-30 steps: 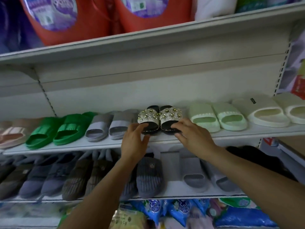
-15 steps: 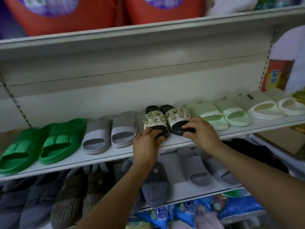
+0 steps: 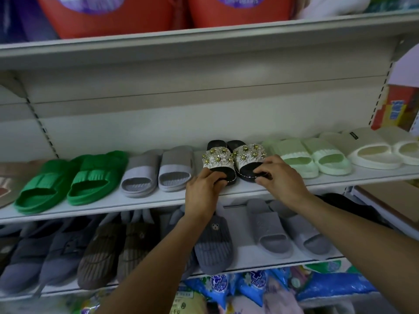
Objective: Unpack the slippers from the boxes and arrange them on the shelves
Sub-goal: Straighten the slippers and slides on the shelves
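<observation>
A pair of black slippers with white, gold-studded flower straps stands on the white middle shelf [image 3: 145, 201], heels toward me. My left hand [image 3: 203, 191] grips the heel of the left flowered slipper [image 3: 217, 159]. My right hand [image 3: 280, 179] pinches the heel of the right flowered slipper [image 3: 248, 155]. The two slippers touch side by side, between a grey pair [image 3: 156, 172] and a pale green pair [image 3: 310, 158]. No box is in view.
On the same shelf are a bright green pair [image 3: 68, 177] at left and a cream pair [image 3: 381, 148] at right. The lower shelf holds dark grey, brown and grey slippers [image 3: 272, 227]. Red packs [image 3: 118, 14] fill the top shelf; blue bags [image 3: 328, 286] lie below.
The view has shifted slightly. Both hands stay on the heels of the flowered pair, which has slid a little toward the shelf's front edge.
</observation>
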The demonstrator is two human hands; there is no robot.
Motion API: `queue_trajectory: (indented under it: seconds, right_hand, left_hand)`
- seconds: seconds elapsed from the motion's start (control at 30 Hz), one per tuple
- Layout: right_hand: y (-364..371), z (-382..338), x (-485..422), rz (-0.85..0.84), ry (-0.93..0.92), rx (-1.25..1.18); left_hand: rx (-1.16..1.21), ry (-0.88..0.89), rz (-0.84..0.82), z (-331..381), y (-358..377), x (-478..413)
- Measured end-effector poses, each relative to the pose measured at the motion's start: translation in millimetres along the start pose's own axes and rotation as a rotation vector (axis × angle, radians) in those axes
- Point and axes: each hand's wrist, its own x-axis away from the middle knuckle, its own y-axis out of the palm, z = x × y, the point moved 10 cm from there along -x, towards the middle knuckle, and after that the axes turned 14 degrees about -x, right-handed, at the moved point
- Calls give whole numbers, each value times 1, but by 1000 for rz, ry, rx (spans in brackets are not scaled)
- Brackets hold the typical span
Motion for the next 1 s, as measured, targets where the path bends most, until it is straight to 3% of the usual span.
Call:
queue_trajectory:
  seconds: [0.3,0.47,0.57,0.63,0.77,0.87,1.0]
  right_hand:
    - [-5,-12,4,-31,-37,195]
    - [10,-47,17,4,-220,111]
    - [34,-84,23,-62,-368,50]
    - [52,-110,24,-93,-430,40]
    - [96,-152,17,-150,-433,119]
    - [127,-167,8,-178,-353,197]
    - [162,-160,-4,-244,-238,353]
  left_hand:
    - [-52,26,-149,2,2,9]
    - [-95,58,-44,-18,-30,37]
    - [-195,-59,73,-61,-63,49]
    - [-297,-130,75,-93,-76,54]
    - [-471,-101,25,-130,-86,53]
    - [-402,-126,-15,-157,-91,47]
    - [-102,-85,-48,-186,-94,37]
